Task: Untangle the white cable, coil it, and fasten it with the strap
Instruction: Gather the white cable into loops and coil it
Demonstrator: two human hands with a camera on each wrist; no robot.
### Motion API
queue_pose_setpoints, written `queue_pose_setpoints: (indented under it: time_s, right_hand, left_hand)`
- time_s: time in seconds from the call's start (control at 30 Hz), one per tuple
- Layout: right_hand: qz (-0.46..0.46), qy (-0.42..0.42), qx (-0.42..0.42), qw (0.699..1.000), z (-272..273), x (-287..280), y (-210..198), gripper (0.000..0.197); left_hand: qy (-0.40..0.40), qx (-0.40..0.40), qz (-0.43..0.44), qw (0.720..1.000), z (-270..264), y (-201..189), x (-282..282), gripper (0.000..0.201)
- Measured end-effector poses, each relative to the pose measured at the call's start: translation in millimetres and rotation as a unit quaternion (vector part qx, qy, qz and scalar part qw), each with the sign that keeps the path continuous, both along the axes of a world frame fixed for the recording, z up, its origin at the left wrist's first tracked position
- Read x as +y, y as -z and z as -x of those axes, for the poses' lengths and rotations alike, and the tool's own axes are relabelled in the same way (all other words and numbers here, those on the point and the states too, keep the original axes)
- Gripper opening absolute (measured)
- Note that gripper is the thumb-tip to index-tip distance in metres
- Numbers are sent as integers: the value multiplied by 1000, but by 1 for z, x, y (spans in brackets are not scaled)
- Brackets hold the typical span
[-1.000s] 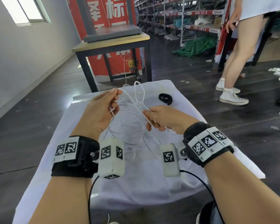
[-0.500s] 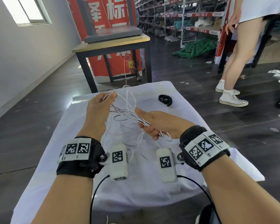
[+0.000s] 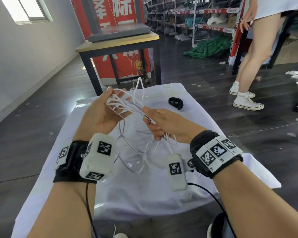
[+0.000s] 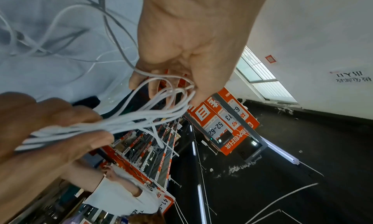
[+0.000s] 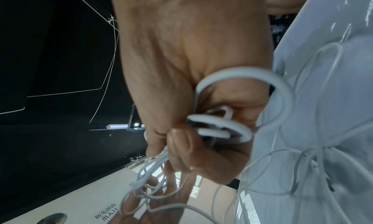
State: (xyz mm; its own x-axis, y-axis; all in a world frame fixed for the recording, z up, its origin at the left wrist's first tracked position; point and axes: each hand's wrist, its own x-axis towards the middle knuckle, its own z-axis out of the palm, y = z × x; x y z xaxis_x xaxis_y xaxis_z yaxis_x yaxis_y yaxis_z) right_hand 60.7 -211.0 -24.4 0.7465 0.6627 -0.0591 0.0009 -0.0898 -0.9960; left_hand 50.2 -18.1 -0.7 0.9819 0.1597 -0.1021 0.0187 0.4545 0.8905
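Note:
The thin white cable [image 3: 132, 106] is stretched as a bundle of several strands between my two hands, above the white-clothed table [image 3: 205, 134]. My left hand [image 3: 113, 100] is palm up, its fingers curled through the loops at one end [image 4: 171, 90]. My right hand [image 3: 150, 117] grips the other end of the bundle, with short loops sticking out of the fist [image 5: 222, 128]. More slack cable [image 3: 132, 152] hangs down and lies in tangled loops on the cloth. The black strap [image 3: 175, 102] lies on the cloth beyond my right hand, untouched.
A wooden table with black legs [image 3: 117, 43] carrying a grey slab stands just beyond the cloth's far edge. A person in white sneakers [image 3: 246, 100] stands on the dark floor at the right. Shelving and a red banner fill the background.
My left hand has rolled from back-up to palm-up and hooked more loops. The strands have drawn together into a tighter bundle between the hands. The right hand keeps its grip.

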Motion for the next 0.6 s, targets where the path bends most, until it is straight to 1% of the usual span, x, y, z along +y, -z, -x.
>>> queue_pose_setpoints:
  time_s: [0.07,0.13,0.2,0.27,0.3,0.37,0.47,0.53,0.6]
  right_hand:
    - [-2,0,-12,1000,1,3,1,38]
    - [-1,9,-24,1000,0,4,1,37]
    - [5,5,-37,999,0,5,3,36]
    - [18,-15,-54,998,2,7,5,26]
    - [24,-25,-60,998,4,8,5,22]
    - [33,-40,-67,996,6,9,6,24]
    - [34,-42,-73,996,7,9,5,26]
    - [31,-39,-77,996,7,10,3,25]
    - [38,-34,-92,994,7,10,3,30]
  left_hand:
    - [5,-25,15,1000,2,-5,-4,50]
    - [-3,-37,42,998,3,-8,-7,51]
    - [-14,-35,86,996,1,-9,-8,39]
    - [-21,-29,133,991,1,-9,-10,26]
    - [-21,-29,153,988,0,-9,-12,24]
    - [-18,-34,174,984,0,-11,-15,27]
    - [-15,-47,176,983,1,-18,-19,27]
    - [-21,-55,181,982,1,-22,-19,24]
    - [-37,-58,188,980,0,-23,-18,20]
